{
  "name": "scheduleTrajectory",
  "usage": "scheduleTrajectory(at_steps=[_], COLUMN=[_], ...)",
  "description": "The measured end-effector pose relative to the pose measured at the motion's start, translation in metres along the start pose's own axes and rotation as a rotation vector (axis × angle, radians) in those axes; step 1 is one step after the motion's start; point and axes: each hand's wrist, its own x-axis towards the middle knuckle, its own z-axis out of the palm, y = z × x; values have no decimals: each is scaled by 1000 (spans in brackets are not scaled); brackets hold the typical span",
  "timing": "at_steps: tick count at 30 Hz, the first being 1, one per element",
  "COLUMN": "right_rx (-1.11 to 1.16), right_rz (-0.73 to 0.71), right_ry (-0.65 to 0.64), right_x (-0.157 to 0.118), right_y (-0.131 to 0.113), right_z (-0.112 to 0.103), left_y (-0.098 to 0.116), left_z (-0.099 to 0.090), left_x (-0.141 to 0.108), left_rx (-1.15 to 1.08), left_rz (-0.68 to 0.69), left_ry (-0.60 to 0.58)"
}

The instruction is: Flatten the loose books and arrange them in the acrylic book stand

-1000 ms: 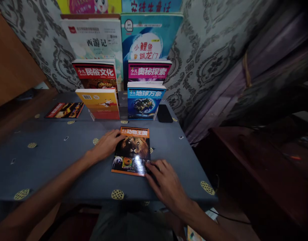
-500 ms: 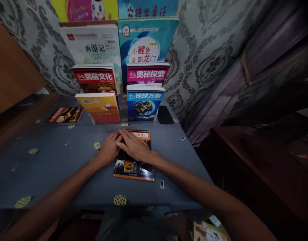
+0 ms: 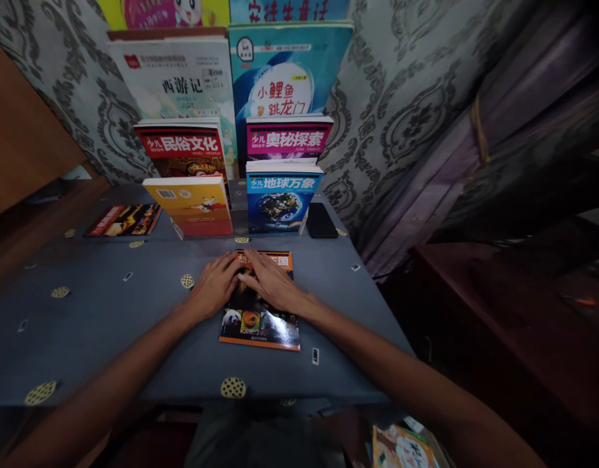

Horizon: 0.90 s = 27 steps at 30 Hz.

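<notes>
Fingers (image 3: 226, 265) first: all of mine lie loose and fairly long, not curled around anything. Far left, a red-and-black book (image 3: 123, 220) lies flat, well away, so I can leave it be. Next, a yellow-and-orange book (image 3: 197, 205) stands up behind my left hand (image 3: 212, 287). That hand rests on the top left part of the animal book (image 3: 260, 318), which lies flat on the tablecloth (image 3: 119, 299) near me. I think a soft push is enough to hold that side down. My right hand (image 3: 276, 283) lies across the upper cover, with its fingertips right by my left ones. I can't tell if they touch. I should press evenly, so the shiny cover doesn't bend. Farther right, a blue earth book (image 3: 280, 205) stands beside a black phone (image 3: 321, 220). I shouldn't shove forward, or I might knock the standing books.
</notes>
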Motion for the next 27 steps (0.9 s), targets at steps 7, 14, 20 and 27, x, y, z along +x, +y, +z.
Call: scheduleTrajectory(at_steps=[7, 14, 20, 27], right_rx=[-7, 89, 281, 334], right_rz=[109, 197, 236, 249], right_ry=[43, 148, 271, 363], right_x=[-26, -45, -42, -44], right_y=[30, 40, 45, 48], right_z=[-15, -35, -42, -42], left_y=[5, 4, 20, 45], left_z=[-4, -9, -19, 11], left_x=[3, 4, 37, 69], left_rx=[28, 43, 10, -128], left_rz=[-5, -12, 75, 237], left_ry=[4, -16, -61, -128])
